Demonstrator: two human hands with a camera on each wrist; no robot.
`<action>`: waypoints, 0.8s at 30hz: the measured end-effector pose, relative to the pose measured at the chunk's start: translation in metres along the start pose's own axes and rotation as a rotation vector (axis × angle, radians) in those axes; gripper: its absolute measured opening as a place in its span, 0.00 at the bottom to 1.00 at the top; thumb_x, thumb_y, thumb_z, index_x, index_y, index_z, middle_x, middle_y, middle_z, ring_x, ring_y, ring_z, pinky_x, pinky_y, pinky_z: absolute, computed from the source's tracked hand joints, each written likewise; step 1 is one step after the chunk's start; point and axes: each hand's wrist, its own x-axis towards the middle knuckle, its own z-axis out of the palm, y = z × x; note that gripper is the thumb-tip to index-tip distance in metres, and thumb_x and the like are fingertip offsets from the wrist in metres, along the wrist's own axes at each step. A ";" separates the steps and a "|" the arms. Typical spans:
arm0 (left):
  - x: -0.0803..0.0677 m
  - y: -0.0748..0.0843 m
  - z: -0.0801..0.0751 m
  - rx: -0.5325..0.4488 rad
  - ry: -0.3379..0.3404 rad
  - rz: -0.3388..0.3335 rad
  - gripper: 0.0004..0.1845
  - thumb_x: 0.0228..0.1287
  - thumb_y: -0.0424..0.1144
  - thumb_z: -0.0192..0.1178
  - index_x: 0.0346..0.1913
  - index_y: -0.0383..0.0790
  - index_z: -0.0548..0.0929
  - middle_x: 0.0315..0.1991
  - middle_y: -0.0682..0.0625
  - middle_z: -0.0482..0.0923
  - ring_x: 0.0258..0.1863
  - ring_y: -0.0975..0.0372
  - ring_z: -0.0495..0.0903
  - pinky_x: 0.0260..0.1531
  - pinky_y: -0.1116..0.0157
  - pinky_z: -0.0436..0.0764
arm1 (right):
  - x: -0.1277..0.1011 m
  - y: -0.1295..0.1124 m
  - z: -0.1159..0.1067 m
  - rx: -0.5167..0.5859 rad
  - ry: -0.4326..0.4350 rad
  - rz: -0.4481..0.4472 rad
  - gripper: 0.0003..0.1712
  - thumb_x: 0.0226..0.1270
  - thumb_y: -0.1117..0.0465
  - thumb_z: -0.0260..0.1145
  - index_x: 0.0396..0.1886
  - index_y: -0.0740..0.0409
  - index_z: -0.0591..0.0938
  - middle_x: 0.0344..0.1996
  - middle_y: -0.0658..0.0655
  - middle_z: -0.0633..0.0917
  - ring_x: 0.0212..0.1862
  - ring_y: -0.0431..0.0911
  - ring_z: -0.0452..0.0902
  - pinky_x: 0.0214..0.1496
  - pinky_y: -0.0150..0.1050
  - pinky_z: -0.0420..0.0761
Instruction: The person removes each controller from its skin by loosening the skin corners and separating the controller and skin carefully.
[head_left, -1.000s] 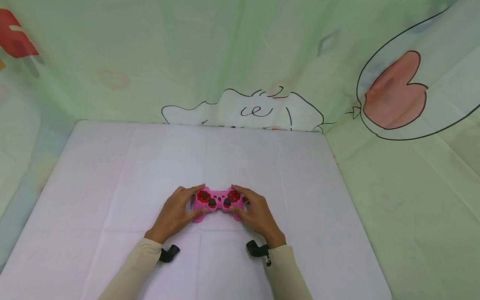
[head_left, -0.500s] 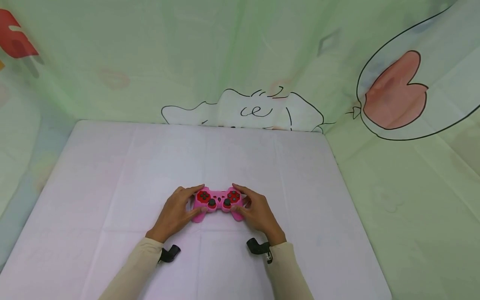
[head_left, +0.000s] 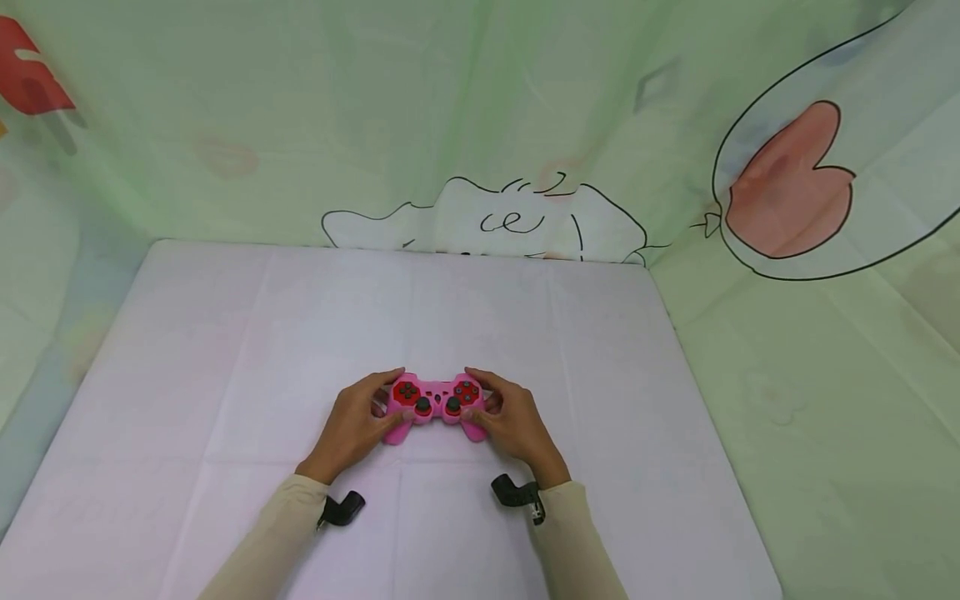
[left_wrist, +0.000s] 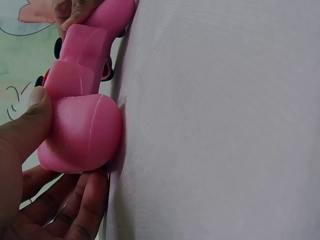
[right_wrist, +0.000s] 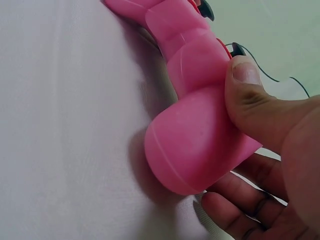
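A pink game controller (head_left: 437,402) with red button pads and two dark thumbsticks lies near the middle front of the table. My left hand (head_left: 358,421) grips its left handle, with the thumb on the handle (left_wrist: 82,130) and the fingers curled under it. My right hand (head_left: 508,418) grips the right handle (right_wrist: 200,130) in the same way, its thumb (right_wrist: 250,95) pressed on top. The handles sit at the cloth; whether they touch it I cannot tell.
A pale lilac cloth covers the table (head_left: 450,308). A green cartoon-print backdrop (head_left: 480,125) closes off the back and both sides. Black wrist mounts (head_left: 341,508) (head_left: 517,493) sit at my cuffs.
Both hands have drawn in and curled tighter round the controller's handles. The controller itself has hardly shifted.
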 end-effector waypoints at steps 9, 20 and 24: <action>-0.001 0.004 -0.002 -0.060 0.023 -0.018 0.36 0.58 0.39 0.81 0.71 0.47 0.81 0.46 0.47 0.87 0.35 0.62 0.82 0.39 0.68 0.84 | 0.001 0.002 0.001 0.022 0.028 -0.012 0.39 0.59 0.60 0.83 0.71 0.42 0.81 0.61 0.52 0.89 0.39 0.44 0.78 0.41 0.33 0.78; 0.001 0.007 -0.008 -0.080 0.132 0.035 0.38 0.52 0.33 0.84 0.69 0.49 0.83 0.49 0.45 0.89 0.34 0.59 0.87 0.36 0.68 0.87 | 0.004 0.000 0.007 0.055 0.128 -0.066 0.43 0.52 0.60 0.87 0.68 0.33 0.82 0.61 0.47 0.89 0.41 0.44 0.80 0.46 0.37 0.80; 0.002 0.007 -0.008 -0.072 0.165 0.061 0.39 0.50 0.31 0.84 0.68 0.49 0.84 0.53 0.46 0.89 0.38 0.57 0.89 0.39 0.63 0.90 | 0.004 0.000 0.009 0.042 0.169 -0.115 0.44 0.49 0.59 0.87 0.68 0.34 0.82 0.57 0.46 0.91 0.41 0.43 0.81 0.47 0.38 0.82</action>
